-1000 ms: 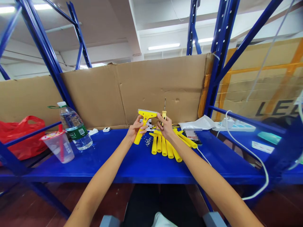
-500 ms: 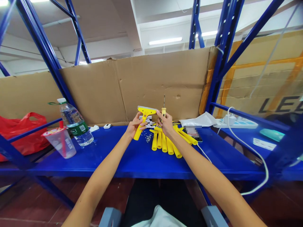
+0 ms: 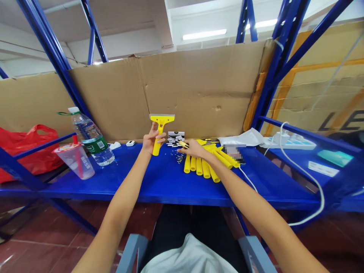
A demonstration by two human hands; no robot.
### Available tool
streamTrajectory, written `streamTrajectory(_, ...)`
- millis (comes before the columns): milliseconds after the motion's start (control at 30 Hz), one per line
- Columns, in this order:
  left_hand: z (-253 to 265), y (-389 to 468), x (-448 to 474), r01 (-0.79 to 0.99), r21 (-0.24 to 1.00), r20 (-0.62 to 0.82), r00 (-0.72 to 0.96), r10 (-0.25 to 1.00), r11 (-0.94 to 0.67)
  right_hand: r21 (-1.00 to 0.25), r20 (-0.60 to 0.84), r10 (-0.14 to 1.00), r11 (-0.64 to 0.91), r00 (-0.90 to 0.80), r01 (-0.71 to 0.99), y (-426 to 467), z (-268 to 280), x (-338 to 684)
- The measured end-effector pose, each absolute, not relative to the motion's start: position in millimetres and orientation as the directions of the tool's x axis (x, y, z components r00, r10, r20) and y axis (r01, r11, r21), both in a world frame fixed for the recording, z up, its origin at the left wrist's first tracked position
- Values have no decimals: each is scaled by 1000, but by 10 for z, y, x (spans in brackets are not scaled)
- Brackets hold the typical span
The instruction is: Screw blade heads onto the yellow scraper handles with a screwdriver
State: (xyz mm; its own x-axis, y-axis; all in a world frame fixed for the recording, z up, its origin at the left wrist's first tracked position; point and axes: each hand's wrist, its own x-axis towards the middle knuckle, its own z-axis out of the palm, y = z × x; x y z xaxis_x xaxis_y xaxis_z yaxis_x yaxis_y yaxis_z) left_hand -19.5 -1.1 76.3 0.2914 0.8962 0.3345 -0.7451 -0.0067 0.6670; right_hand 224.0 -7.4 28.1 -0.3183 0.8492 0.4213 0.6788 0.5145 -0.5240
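Note:
My left hand is closed around the handle of a yellow scraper, held upright with its wide blade head on top. My right hand grips a screwdriver with a pale yellow and black handle; its tip points left, toward the scraper, apart from the head. Below it on the blue shelf lies a scatter of small screws. Several more yellow scrapers lie in a row beneath my right forearm, partly covered by it. Behind the screws are small black-and-white pieces, too small to name.
At the left stand a water bottle, a plastic cup with a red straw and a red bag. A phone, a white plastic bag and a power strip with a white cable are at the right. Cardboard walls the back.
My left hand has moved the scraper left and turned it more upright. My right hand has let go of the scraper's head and lowered, tipping the screwdriver from upright to pointing left.

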Motion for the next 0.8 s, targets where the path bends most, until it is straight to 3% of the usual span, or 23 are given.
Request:
streamTrajectory(333, 824, 54, -467, -849, 520, 416, 154, 896, -96, -559, 184, 787, 577, -589, 595, -189, 142, 2059)
streamTrajectory(633, 894, -39, -402, -845, 523, 397, 126, 909, -111, -480, 230, 779, 612, -584, 628, -151, 65, 2054)
streamTrajectory(800, 949, -398, -354, -861, 491, 452, 119, 884, -135, -458, 383, 789, 614, -480, 643, -97, 76, 2067)
